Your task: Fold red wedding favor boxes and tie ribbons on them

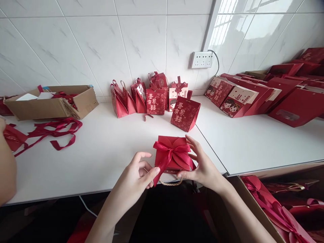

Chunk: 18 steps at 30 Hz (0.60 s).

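A red gift box (162,160) with overlapping petal-shaped flaps sits at the front edge of the white table. A dark red satin ribbon (171,152) is tied in a bow across its top, and a twisted gold cord handle (170,183) hangs at its near side. My left hand (143,172) pinches the ribbon's left tail between thumb and fingers. On the other side, my right hand (199,165) grips the box, its thumb at the near corner and fingers along the right side.
Red paper gift bags (186,113) stand behind the box, more (248,94) at the right. A cardboard box (50,109) and loose ribbon (63,130) lie left, beside another person's arm (7,168). An open carton of red boxes (273,209) sits lower right. A power strip (201,60) is on the wall.
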Motion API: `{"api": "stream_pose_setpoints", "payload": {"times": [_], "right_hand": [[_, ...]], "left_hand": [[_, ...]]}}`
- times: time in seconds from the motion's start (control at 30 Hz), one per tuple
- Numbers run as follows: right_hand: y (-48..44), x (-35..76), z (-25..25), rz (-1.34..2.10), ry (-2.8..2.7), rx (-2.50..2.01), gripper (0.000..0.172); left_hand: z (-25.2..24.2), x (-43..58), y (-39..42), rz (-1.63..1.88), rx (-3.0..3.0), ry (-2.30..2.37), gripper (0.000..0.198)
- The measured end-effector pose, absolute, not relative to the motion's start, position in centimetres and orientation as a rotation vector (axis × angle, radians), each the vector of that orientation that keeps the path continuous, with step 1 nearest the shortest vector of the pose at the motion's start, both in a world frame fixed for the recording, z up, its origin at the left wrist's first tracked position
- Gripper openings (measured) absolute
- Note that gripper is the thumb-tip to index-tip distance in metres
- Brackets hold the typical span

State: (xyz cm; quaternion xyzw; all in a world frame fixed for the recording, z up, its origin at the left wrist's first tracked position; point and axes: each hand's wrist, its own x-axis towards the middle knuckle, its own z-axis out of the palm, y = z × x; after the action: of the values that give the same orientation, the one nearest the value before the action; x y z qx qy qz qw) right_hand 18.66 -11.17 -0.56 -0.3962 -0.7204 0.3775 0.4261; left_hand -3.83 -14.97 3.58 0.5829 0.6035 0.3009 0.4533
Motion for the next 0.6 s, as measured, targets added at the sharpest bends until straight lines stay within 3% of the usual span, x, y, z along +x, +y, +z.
{"api": "stream_pose_setpoints", "payload": {"times": [0.27,0.43,0.6], "right_hand": [[-11.3,19.3,-0.5,0.918,-1.765,-1.003,0.098],[-11.4,19.5,-0.7,0.954,-1.753,-0.982,0.098],[-11.7,19.3,-0.1,0.798,-1.794,-0.946,0.093]], "left_hand": [[3.5,-4.2,-15.5,0.926,1.543,1.483,0.03],[3.7,-6.0,-14.5,0.583,1.725,1.676,0.02],[5.0,-4.3,-13.1,0.965,1.67,1.686,0.036]]}}
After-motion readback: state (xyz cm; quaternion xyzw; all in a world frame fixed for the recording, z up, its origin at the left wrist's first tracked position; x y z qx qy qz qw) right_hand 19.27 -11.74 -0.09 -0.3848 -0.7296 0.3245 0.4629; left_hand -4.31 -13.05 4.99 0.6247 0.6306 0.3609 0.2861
